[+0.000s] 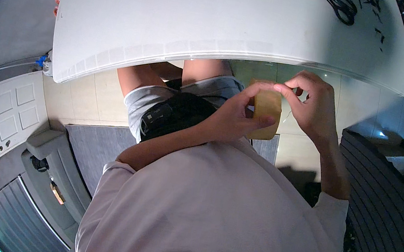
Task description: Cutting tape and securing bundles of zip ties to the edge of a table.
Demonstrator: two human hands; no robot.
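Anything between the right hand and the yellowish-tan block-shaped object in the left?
Yes: the left hand's index finger, along the upper edge of the yellowish-tan block-shaped object, seems to meet the right hand's fingertips. Nothing else visible stands between; whether those fingertips touch the object is unclear.

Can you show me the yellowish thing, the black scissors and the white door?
Yellowish thing (269, 104): head view, on its broad face.
Black scissors (343, 8): head view, on the handles.
White door (6, 113): head view, amid its panels.
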